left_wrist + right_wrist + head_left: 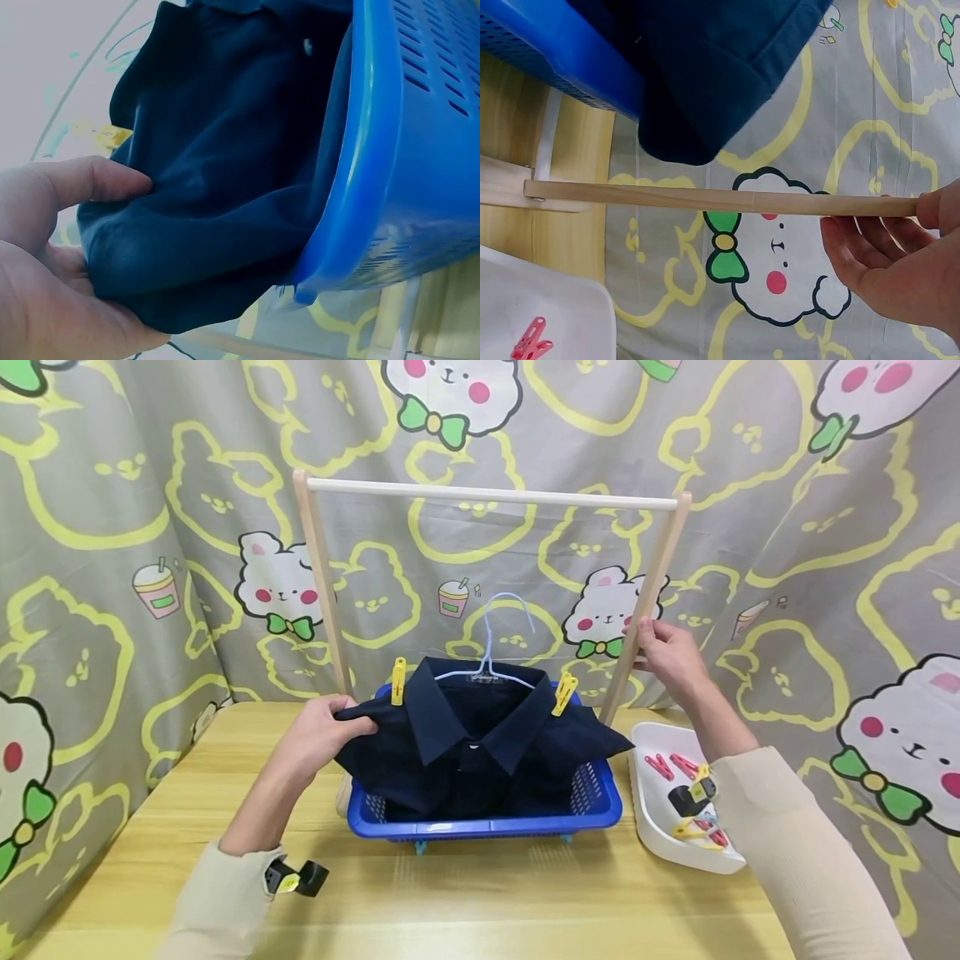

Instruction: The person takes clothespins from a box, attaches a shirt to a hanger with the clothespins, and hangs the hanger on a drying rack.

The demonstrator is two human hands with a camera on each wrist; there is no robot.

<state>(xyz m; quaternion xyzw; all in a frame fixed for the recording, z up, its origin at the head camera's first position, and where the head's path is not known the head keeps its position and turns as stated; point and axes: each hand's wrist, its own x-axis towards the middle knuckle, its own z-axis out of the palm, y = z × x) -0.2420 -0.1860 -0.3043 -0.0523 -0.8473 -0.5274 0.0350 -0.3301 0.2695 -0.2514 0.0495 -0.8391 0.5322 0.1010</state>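
A dark navy collared shirt [375, 768] lies over a blue plastic basket [480, 828], with a light blue wire hanger [488, 635] inside its collar. One yellow clothespin [398, 682] clips the left shoulder and a second yellow clothespin [565, 694] the right. My left hand [318, 735] pinches the shirt's left sleeve between thumb and fingers, as the left wrist view also shows. On the right, my right hand [667, 652] holds the wooden upright [727, 200] of a garment rack, thumb on one side and fingers on the other.
The rack's white crossbar [487, 493] spans above the basket. To the right stands a white tray [693, 862] with red clothespins [660, 767] and other clips. All this is on a wooden table [315, 910]. A patterned curtain [480, 443] hangs behind.
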